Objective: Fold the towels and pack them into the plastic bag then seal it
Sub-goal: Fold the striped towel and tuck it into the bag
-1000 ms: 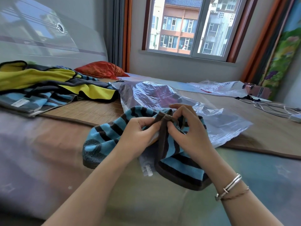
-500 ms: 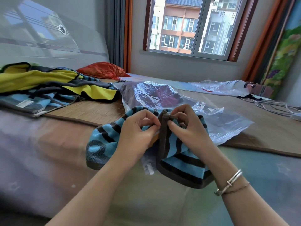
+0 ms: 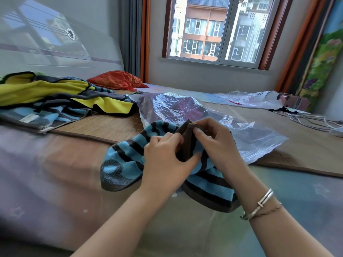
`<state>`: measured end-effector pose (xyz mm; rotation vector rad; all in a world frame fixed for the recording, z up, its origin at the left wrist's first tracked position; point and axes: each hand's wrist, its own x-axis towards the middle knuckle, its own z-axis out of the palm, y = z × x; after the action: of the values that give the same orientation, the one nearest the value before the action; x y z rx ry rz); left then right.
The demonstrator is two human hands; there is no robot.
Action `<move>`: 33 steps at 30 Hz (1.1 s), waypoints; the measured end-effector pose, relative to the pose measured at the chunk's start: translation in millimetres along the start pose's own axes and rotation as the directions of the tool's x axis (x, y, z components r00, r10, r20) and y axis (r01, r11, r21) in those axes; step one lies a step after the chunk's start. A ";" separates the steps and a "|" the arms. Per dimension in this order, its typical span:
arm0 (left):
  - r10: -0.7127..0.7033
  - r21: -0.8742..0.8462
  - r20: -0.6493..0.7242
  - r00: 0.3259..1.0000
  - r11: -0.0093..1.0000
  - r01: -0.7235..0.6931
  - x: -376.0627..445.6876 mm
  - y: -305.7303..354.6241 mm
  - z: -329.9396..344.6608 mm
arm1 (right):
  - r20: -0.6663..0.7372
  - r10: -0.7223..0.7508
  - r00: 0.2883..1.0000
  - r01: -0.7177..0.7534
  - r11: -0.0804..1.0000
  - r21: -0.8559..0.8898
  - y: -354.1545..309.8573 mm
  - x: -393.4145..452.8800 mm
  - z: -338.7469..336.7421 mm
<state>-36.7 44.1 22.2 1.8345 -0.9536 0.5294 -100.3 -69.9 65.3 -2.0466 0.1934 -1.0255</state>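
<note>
Hands meet at the brown edge of the striped towel (image 3: pixel 126 160): left hand (image 3: pixel 165 160) and right hand (image 3: pixel 217 145) both pinch it, apparently matching corners for a fold. Towel drapes over the plastic bag (image 3: pixel 250 138) (mouth hidden) on the bed (image 3: pixel 55 173), keeping packing close.

We have one view only, from the head, looking forward and down across the bed (image 3: pixel 55 164) from its near edge, close above both forearms, facing the window (image 3: pixel 213 30) in the far wall, with the headboard (image 3: pixel 55 43) at left
</note>
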 end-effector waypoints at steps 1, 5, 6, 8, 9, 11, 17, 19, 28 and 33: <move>0.024 0.077 -0.008 1.000 0.997 -0.023 -0.3 -0.3 0.5 | -0.002 -0.006 1.000 0.006 1.000 0.007 -4.2 1.2 -0.5; -0.058 0.224 0.037 0.998 0.973 0.048 3.0 -8.2 -4.6 | -0.087 -0.015 0.996 0.016 1.000 0.013 -19.8 12.1 -2.5; -0.097 0.255 0.053 0.994 0.963 0.080 4.9 -11.0 -9.5 | -0.122 -0.005 0.993 0.008 1.000 0.022 -22.9 17.0 -3.2; -0.161 0.294 0.071 0.984 0.946 0.133 12.4 -17.7 -23.0 | -0.169 0.028 0.985 -0.022 0.999 0.036 -29.7 29.7 -4.3; -0.175 0.307 0.060 0.983 0.940 0.149 18.8 -20.4 -31.7 | -0.178 0.040 0.983 -0.036 0.999 0.026 -33.7 37.8 -5.1; -0.183 0.322 0.025 0.983 0.932 0.165 36.1 -20.5 -51.6 | -0.190 0.044 0.981 -0.045 0.999 -0.001 -44.5 56.3 -7.7; -0.005 0.347 -0.157 0.988 0.936 0.060 101.2 13.6 -109.0 | -0.204 -0.009 0.979 0.014 1.000 0.023 -103.8 106.5 -23.1; 0.057 0.352 -0.213 0.975 0.936 0.022 117.0 27.8 -122.6 | -0.220 -0.058 0.974 0.065 0.998 0.021 -122.1 118.9 -27.3; 0.208 0.276 0.124 0.970 0.932 -0.235 121.3 10.8 -147.0 | -0.232 -0.152 0.961 0.127 0.985 -0.119 -133.1 130.2 -35.8; -0.003 0.089 0.435 0.901 0.995 -0.040 121.7 -18.3 -154.8 | -0.299 -0.106 0.948 0.065 0.988 -0.143 -122.7 127.8 -57.6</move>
<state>58.7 141.0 165.9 2.0800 -1.2603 0.1747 -83.8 -83.1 250.4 -2.0170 0.3436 -1.4179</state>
